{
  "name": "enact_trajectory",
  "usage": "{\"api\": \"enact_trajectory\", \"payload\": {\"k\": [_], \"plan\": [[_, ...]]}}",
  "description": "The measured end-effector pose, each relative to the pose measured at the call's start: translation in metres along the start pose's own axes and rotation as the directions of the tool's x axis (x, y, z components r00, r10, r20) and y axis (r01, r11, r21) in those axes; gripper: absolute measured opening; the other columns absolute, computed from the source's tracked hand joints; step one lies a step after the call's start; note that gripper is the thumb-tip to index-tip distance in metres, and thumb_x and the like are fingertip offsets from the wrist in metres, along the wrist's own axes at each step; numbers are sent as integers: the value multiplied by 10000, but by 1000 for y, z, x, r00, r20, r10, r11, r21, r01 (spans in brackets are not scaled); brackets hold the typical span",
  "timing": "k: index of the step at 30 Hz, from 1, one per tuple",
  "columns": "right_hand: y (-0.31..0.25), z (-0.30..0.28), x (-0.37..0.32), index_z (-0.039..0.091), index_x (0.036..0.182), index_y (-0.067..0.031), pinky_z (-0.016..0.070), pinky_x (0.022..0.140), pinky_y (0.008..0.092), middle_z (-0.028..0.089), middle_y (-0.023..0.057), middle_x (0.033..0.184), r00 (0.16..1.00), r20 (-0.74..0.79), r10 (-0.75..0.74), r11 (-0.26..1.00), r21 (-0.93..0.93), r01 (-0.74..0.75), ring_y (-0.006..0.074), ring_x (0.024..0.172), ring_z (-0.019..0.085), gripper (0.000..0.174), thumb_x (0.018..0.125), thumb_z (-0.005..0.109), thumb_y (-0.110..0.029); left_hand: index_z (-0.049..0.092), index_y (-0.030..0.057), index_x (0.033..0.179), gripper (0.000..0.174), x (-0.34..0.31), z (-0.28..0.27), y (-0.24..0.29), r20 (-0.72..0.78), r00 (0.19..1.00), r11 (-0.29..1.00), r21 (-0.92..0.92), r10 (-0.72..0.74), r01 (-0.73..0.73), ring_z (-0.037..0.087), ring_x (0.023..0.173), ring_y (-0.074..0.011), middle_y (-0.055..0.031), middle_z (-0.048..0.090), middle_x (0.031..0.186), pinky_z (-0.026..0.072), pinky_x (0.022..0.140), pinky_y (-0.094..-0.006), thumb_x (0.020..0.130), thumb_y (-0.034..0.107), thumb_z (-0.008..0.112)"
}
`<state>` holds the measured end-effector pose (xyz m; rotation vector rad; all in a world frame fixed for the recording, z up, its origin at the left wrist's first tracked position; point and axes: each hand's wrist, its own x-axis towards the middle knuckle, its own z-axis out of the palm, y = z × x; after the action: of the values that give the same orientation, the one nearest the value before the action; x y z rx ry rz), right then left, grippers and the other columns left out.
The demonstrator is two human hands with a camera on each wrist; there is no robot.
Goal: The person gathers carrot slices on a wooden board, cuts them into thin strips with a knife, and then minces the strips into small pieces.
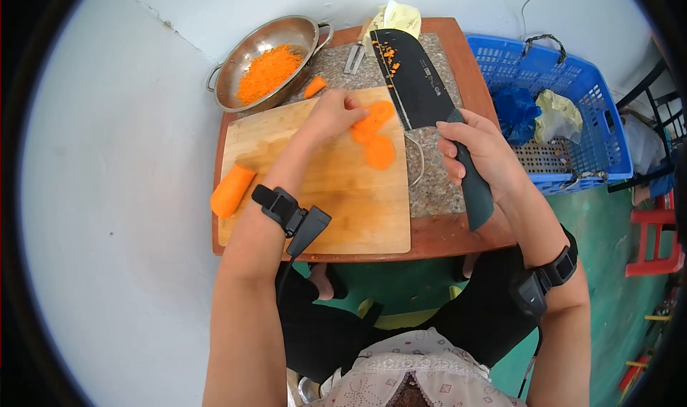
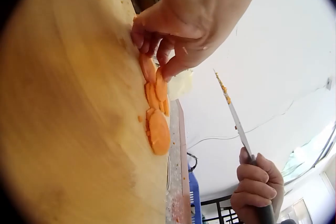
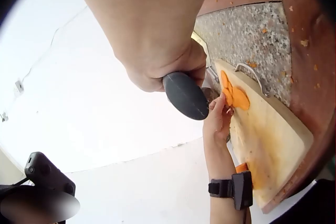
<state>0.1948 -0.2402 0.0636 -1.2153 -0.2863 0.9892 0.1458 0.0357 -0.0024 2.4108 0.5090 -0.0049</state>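
Note:
Several flat carrot slices lie overlapping near the right edge of the wooden cutting board. The left hand has its fingertips on the upper slices; in the left wrist view, this hand pinches a carrot slice between thumb and fingers. Raised to the right of the board, the right hand grips a cleaver by its green handle, the black blade speckled with carrot bits. A larger carrot piece lies at the board's left edge.
A metal colander of shredded carrot stands at the back left, with a small carrot end beside it. Behind the blade are a peeler and a crumpled yellowish wrapper. A blue basket with bags stands right of the table.

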Motion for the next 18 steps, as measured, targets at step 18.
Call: {"api": "enact_trajectory", "payload": {"k": [18], "plan": [[41, 41, -13, 510, 834, -28, 463, 507, 384, 572, 120, 623, 969, 248, -8, 672, -716, 189, 234, 539, 599, 162, 904, 557, -166, 614, -16, 813, 148, -166, 23, -19, -270, 906, 883, -430, -325, 188, 598, 582, -131, -86, 650, 738, 495, 550, -272, 829, 84, 721]]}}
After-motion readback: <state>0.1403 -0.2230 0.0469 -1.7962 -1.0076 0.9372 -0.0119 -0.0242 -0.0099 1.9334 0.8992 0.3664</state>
